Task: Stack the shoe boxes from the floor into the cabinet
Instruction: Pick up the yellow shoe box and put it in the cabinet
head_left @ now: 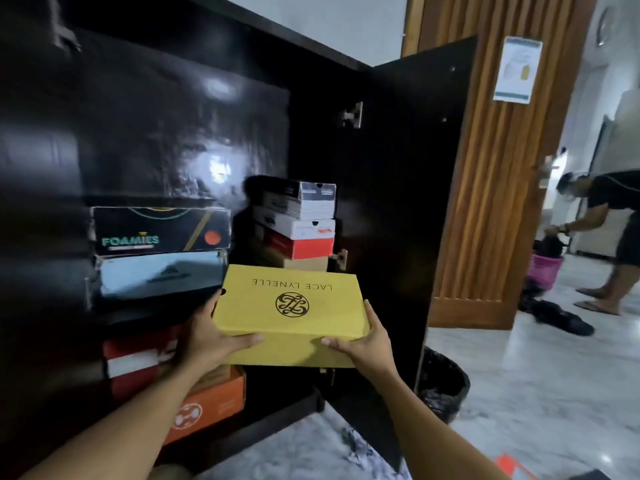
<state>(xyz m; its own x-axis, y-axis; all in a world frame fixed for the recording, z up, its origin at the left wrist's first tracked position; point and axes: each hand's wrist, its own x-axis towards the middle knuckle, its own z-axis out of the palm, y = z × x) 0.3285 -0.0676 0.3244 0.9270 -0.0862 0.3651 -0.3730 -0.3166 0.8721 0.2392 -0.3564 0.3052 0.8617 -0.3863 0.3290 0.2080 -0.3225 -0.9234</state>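
Note:
A yellow shoe box (290,306) marked LACE LYNELLE is held level in front of the open black cabinet (173,133). My left hand (211,337) grips its near left corner, thumb on the lid. My right hand (363,341) grips the near right corner the same way. Inside the cabinet, a black FOAMIES box (161,232) lies on a pale blue box (159,275) at the left. A stack of white, red and brown boxes (298,223) stands behind the yellow box. Lower down sit a red-and-white box (135,362) and an orange box (207,407).
The cabinet's right door (415,202) stands open beside my right arm. A black bin (443,386) sits on the marble floor behind that door. A wooden slatted panel (491,168) rises to the right. A person (609,230) bends over a pink basket (547,268) far right.

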